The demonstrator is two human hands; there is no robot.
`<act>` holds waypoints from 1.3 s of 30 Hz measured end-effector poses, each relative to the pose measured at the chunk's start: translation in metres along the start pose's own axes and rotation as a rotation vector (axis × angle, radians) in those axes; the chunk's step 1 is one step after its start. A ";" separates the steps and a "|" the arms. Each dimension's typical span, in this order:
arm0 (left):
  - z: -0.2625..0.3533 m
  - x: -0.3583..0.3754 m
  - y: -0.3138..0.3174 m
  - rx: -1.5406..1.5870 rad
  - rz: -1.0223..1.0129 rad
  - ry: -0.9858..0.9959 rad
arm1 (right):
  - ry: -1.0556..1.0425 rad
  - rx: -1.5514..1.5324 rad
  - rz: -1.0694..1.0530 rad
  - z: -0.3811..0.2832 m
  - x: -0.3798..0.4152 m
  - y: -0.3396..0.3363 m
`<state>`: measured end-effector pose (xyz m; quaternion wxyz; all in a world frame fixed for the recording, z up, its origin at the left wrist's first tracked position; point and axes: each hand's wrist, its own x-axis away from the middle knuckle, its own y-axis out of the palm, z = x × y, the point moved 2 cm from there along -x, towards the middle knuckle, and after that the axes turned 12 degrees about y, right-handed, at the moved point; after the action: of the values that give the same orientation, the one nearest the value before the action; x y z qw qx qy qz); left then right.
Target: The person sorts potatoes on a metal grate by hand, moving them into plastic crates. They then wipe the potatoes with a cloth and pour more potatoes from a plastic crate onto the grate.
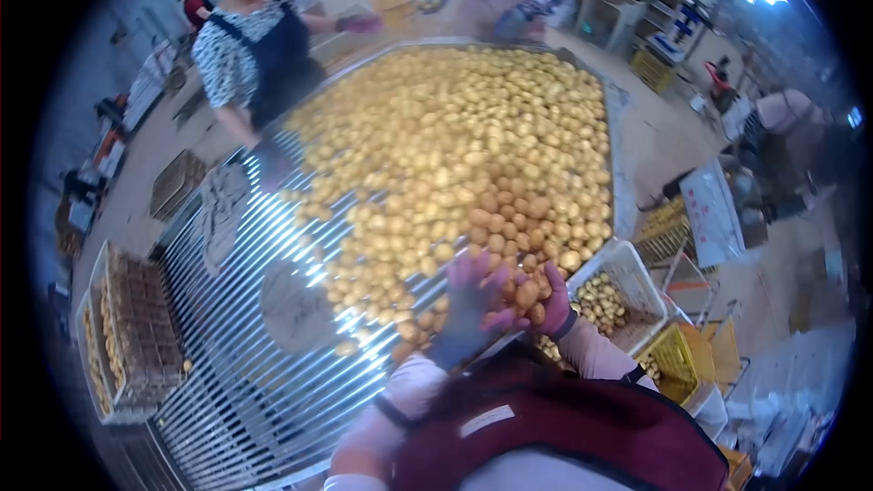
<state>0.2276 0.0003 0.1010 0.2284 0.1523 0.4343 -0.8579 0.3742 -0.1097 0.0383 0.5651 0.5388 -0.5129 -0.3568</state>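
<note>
A broad heap of small round yellow potatoes (455,145) covers the far part of a metal slatted table (227,400). Browner potatoes (509,218) lie in a patch near me. My left hand (468,305), in a grey and pink glove, rests at the near edge of the heap, fingers spread. Beside it, my gloved right hand (556,302) is cupped with fingers stretched up along several brown potatoes (529,295) between the two hands. Its grip does not look closed around any of them.
A white crate (632,259) holding potatoes stands right of my right hand, with a yellow crate (677,364) nearer. Another crate (150,336) sits at the left. Across the table, a co-worker in a dark apron (273,73) reaches toward the slats. A grey cloth (223,214) lies at the table's left.
</note>
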 end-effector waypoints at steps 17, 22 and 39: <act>-0.135 0.234 -0.117 -0.588 0.462 -0.706 | -1.091 -0.327 1.311 0.090 0.443 -0.211; -0.163 0.223 -0.047 -0.842 0.122 -0.676 | -0.941 1.137 2.178 -0.018 0.287 -0.216; -0.126 0.108 -0.008 -0.648 0.050 -0.777 | -0.529 2.654 1.260 -0.219 -0.186 -0.040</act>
<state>0.1396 0.0784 -0.0161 0.4294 -0.2466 0.5573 -0.6666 0.5505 0.1151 -0.0140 -0.3740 0.2641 -0.6828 0.5694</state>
